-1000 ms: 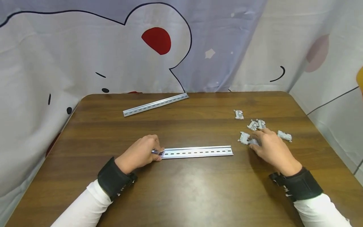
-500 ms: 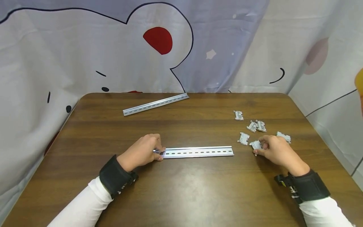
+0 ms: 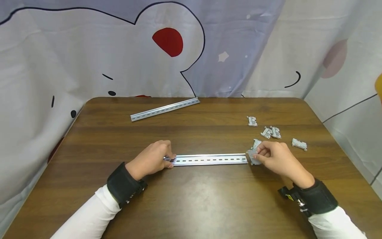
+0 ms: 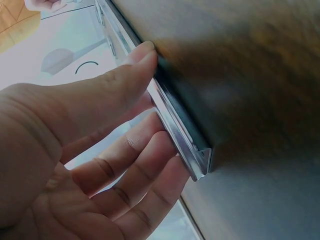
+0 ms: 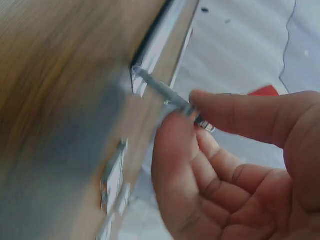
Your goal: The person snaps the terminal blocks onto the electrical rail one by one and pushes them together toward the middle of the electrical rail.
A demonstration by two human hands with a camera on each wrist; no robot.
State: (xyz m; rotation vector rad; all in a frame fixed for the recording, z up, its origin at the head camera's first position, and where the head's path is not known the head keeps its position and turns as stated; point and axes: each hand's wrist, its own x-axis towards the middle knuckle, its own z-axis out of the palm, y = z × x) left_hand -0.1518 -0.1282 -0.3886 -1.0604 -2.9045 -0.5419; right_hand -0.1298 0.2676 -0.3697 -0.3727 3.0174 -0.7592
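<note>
1. Printed cloth is hung beyond the table, marked with black lines, a red patch and a pale star; by the table's brown, grained top the rail is backed.
2. The rail, silvery and pierced by a row of slots, is set crosswise, and its left end is pinched by the left hand: the thumb is laid along the near edge, the fingers along the far one.
3. Just beside the rail's right end, the held block, thin and grey, is pinched between thumb and fingertips by the right hand; whether the rail is touched by it cannot be told.
4. Just behind the held block, beyond the rail's right end, the nearest block is partly covered.
5. Farther beyond that end of the rail, a pair of blocks is seen side by side, and past them the far block.
6. Well to the right of the rail, the outer block is placed by itself.
7. Beyond the rail's left part, well apart from it, the second rail is laid aslant.
8. On the rail's near side, both wrists are wrapped in black straps, below which white sleeves are worn.
</note>
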